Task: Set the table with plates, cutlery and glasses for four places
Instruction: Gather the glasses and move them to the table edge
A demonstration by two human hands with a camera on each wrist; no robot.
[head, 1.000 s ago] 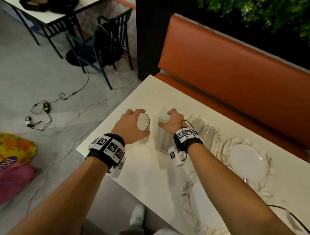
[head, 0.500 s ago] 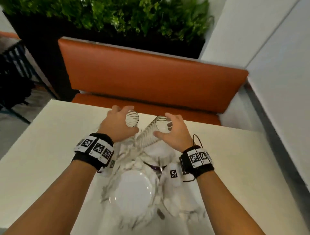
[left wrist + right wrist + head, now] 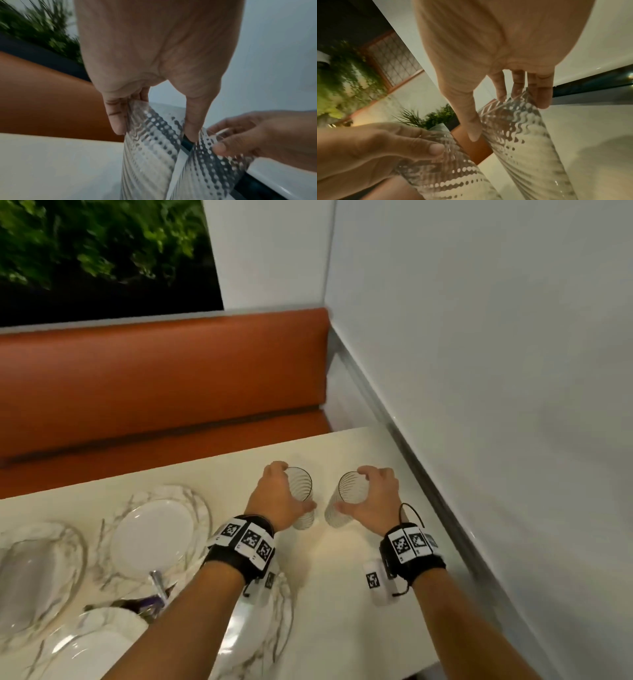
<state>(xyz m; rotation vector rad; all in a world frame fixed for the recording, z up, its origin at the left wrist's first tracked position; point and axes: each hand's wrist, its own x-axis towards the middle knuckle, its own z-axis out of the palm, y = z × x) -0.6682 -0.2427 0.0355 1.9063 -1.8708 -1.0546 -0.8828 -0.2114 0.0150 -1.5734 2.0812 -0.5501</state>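
Observation:
Two clear ribbed glasses stand side by side near the far right corner of the cream table [image 3: 342,594]. My left hand [image 3: 277,496] grips the left glass [image 3: 303,501] around its upper half. My right hand [image 3: 371,494] grips the right glass [image 3: 344,501] just below its rim. In the left wrist view my thumb and fingers pinch the left glass [image 3: 147,142], with the right hand [image 3: 265,138] beside it. The right wrist view shows the right glass [image 3: 522,128] held between thumb and fingers. Several marbled white plates [image 3: 154,537] lie to the left. A piece of cutlery [image 3: 158,583] lies among them.
An orange bench [image 3: 161,385] runs along the table's far side. A white wall [image 3: 496,354] with a metal strip borders the table's right edge, close to my right wrist. Green plants [image 3: 85,237] show behind the bench.
Both hands have carried the glasses from the table's left end, over the plates, to the right end near the wall. The glasses now stand upright close to the tabletop.

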